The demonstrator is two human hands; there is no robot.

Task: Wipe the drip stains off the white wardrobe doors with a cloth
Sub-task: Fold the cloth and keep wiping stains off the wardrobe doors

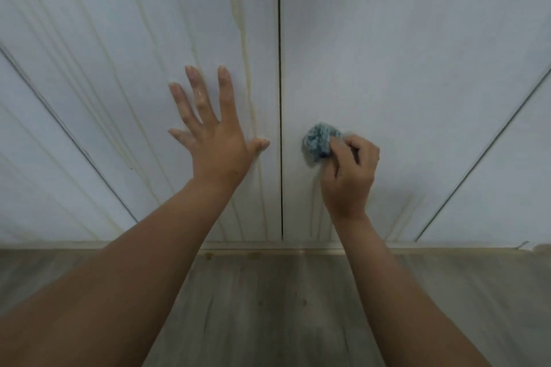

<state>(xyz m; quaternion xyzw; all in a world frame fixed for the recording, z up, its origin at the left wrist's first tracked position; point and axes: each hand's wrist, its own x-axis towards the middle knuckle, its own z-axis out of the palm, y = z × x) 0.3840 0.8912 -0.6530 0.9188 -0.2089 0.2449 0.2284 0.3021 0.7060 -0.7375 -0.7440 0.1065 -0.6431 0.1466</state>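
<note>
White wardrobe doors fill the view, with a grey wooden floor (268, 307) running along their foot. On the left door (98, 116) the left hand (213, 140) lies flat, fingers straight and spread, holding nothing; it seems only to brace the panel. Across the dark gap (280, 68), the right hand (351, 176) grips a bunched blue cloth (319, 140) and presses it to the right door (417, 53), just beside the gap. Above and to the outer side of the right hand that door looks largely clean, so this part is probably done. Below the right hand, faint streaks (405, 211) run down towards the bottom edge and seem to need another pass. Yellowish drip stains (247, 62) run in long lines above, beside and below the left hand, right across its door, which looks untouched. By this showing the job is less than half finished, with the whole left door and the lower right door left to wipe.
</note>
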